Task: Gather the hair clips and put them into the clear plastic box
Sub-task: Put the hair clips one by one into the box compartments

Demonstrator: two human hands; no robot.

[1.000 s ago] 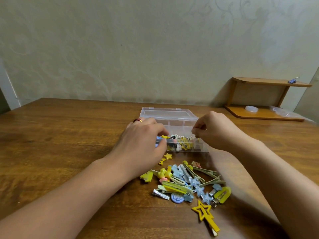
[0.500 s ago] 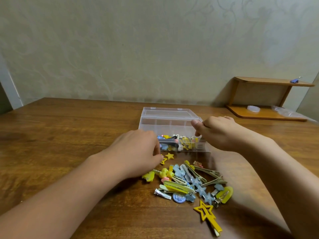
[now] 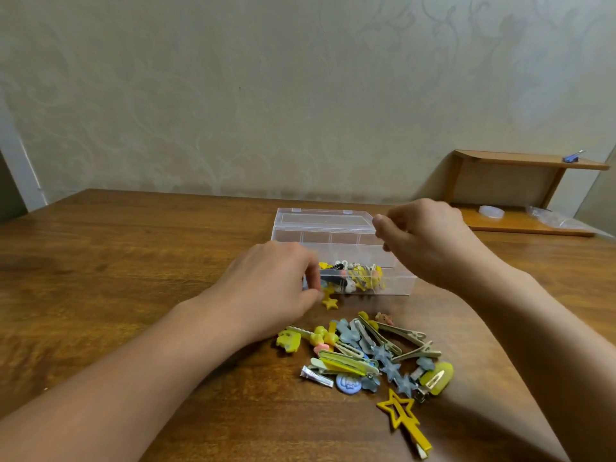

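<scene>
The clear plastic box (image 3: 396, 285) stands mid-table with several hair clips (image 3: 360, 276) in its front compartments. Its lid (image 3: 323, 222) is hinged at the back and raised. My right hand (image 3: 430, 245) pinches the lid's right corner. My left hand (image 3: 273, 291) grips the box's front left corner with curled fingers and hides that part. A pile of loose hair clips (image 3: 366, 355) lies on the table in front of the box. A small yellow star clip (image 3: 330, 303) lies by my left thumb, and a large yellow star clip (image 3: 401, 416) lies nearest me.
The wooden table (image 3: 133, 261) runs back to a patterned wall. At the back right stands a low wooden shelf (image 3: 520, 195) with a white tape roll (image 3: 491, 211), a clear plastic bag (image 3: 560, 221) and a blue clip (image 3: 571, 158) on top.
My right hand has moved up and back from the box's front to the lid's right corner. My left hand has dropped to the box's front left corner.
</scene>
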